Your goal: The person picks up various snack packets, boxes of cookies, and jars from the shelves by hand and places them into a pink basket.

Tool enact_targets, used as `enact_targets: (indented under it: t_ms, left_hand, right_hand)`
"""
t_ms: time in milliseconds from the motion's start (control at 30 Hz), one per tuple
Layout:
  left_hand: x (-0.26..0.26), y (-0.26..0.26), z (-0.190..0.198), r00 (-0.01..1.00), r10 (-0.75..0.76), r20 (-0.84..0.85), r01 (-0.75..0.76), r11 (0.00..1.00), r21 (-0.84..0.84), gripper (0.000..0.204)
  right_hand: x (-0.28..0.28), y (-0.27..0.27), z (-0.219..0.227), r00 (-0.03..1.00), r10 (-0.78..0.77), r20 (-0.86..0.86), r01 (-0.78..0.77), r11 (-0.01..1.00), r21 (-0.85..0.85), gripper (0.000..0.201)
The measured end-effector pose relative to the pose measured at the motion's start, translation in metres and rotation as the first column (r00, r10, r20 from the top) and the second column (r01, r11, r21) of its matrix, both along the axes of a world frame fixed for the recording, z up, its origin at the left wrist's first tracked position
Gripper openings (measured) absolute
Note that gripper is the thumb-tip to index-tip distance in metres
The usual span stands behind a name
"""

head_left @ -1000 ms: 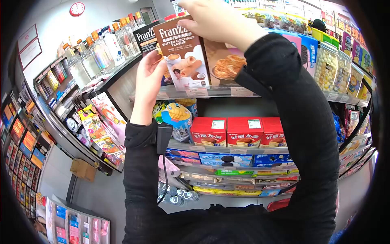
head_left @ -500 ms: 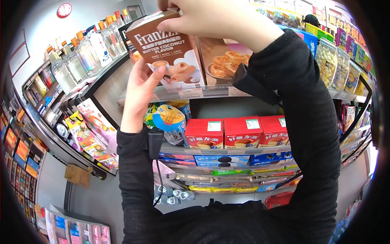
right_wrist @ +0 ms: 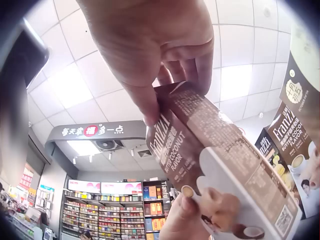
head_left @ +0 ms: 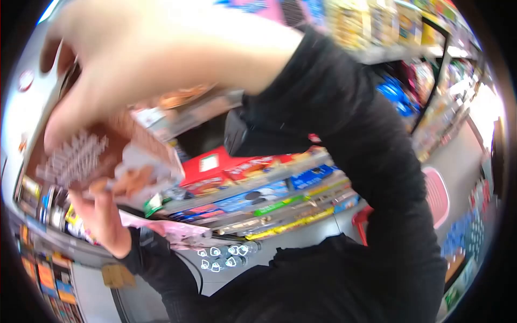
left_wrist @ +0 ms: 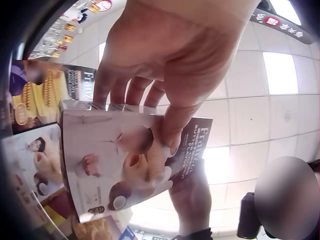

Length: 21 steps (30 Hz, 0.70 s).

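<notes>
Pinching top of brown Franzzi box (head_left: 89,161) with right hand (head_left: 118,48), gripping its side with left hand (head_left: 105,223), both partly closed. Off shelf (head_left: 199,114) now, tilted between hands, so basically held up by grip alone. Blurry tbh.

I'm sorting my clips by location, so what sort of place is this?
Probably a convenience store or small supermarket: tiered shelves hold red snack boxes, a wall rack carries rows of small packs, and clear bottles stand grouped on the floor.
</notes>
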State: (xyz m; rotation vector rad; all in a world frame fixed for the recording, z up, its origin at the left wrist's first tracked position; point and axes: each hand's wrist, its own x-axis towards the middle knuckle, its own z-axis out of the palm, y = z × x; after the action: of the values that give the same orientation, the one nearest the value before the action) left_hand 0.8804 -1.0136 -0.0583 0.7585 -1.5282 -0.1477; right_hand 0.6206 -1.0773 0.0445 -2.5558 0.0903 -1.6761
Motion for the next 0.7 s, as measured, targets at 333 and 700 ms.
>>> enact_targets:
  t_ms: [333, 700]
  left_hand:
    - [-0.248, -0.011, -0.175, 0.826, -0.486, -0.283, 0.554, 0.612, 0.565, 0.075]
    - [-0.601, 0.033, -0.351, 0.41, -0.42, -0.81, 0.752, -0.347, 0.561, 0.038]
  right_hand:
    - [-0.246, 0.082, -0.247, 0.922, -0.028, 0.386, -0.324, 0.49, 0.809, 0.074]
    - [-0.491, 0.224, -0.43, 0.611, -0.789, 0.07, -0.192, -0.062, 0.979, 0.043]
